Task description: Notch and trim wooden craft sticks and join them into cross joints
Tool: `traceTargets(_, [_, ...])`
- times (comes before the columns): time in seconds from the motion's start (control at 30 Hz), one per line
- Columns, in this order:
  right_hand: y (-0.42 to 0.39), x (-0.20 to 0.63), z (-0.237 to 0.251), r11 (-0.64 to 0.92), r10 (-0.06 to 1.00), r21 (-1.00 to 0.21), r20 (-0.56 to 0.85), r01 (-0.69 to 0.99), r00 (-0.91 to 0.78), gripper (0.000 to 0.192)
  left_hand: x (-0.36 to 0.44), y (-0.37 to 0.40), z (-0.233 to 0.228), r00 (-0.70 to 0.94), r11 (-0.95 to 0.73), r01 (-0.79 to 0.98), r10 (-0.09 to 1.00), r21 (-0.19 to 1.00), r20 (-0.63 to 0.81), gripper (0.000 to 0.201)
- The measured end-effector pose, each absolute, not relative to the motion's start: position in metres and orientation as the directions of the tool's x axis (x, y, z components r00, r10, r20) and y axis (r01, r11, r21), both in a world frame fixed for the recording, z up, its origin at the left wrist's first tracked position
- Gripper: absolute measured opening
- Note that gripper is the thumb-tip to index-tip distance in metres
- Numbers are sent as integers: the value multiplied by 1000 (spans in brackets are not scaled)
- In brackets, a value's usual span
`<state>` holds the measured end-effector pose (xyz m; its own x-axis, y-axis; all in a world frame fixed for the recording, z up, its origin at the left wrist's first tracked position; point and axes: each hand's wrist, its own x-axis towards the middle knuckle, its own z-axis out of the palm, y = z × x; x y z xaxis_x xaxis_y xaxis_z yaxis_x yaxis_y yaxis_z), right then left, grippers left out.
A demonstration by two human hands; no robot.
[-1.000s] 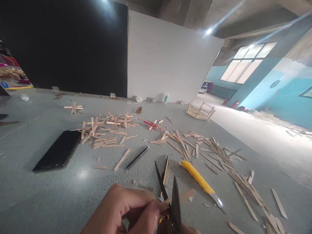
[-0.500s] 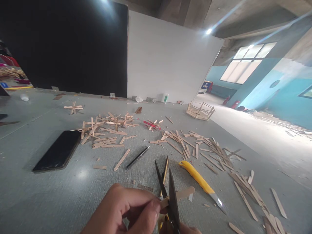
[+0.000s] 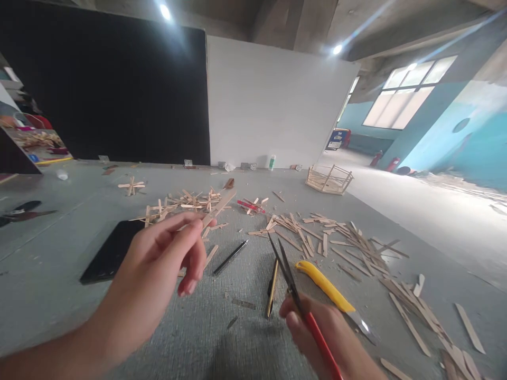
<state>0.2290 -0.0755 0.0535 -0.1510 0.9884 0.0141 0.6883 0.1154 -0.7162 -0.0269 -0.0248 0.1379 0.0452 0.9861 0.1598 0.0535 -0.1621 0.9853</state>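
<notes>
Left hand: the left hand [image 3: 166, 258] is raised above the grey table [image 3: 59, 295], and a wooden craft stick [image 3: 219, 207] is pinched between thumb and fingertips; the remaining fingers are curled under.
Craft stick: it is held in the air at about 10 o'clock from the scissors; its long axis is slanted, with the free end pointed up toward 1 o'clock and the gripped end hidden in the fingers.
Right hand: the right hand [image 3: 328, 338] is closed around the red handle of a pair of scissors [image 3: 291, 279] at the lower edge of the view.
Scissors: the blades are parted only slightly, and their tips are pointed toward 11 o'clock, away from the person.
Beside the scissors: a yellow utility knife [image 3: 328, 290] is laid just at 3 o'clock of the blades, its metal blade turned toward 4 o'clock; a gold pen [image 3: 272, 287] is laid at 9 o'clock of them, and a black pen [image 3: 231, 257] farther toward 10 o'clock.
Under the left hand: a black phone [image 3: 109, 253] is partly covered by the hand.
Beyond: loose wooden sticks [image 3: 348, 243] are scattered over the table, and a small stick frame [image 3: 328, 179] is stood at 1 o'clock, far back.
</notes>
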Motion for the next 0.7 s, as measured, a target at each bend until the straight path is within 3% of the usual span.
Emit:
traceTargets(0.17, [-36, 251, 48, 10, 996, -336, 92, 942, 22, 38, -23, -20, 143, 129, -117, 18, 985, 993, 114, 24])
traceTargets(0.27, [-25, 260, 41, -39, 996, -179, 78, 983, 53, 38, -21, -25, 139, 154, -131, 50, 980, 990, 122, 35])
traceTargets(0.53, [-12, 273, 34, -36, 994, -112, 94, 993, 47, 32, -23, -27, 139, 187, -180, 136, 970, 974, 153, 30])
traceTargets(0.7, [-2, 289, 34, -58, 994, -86, 85, 995, 65, 27, -26, -30, 141, 288, -273, 291, 939, 917, 188, 26])
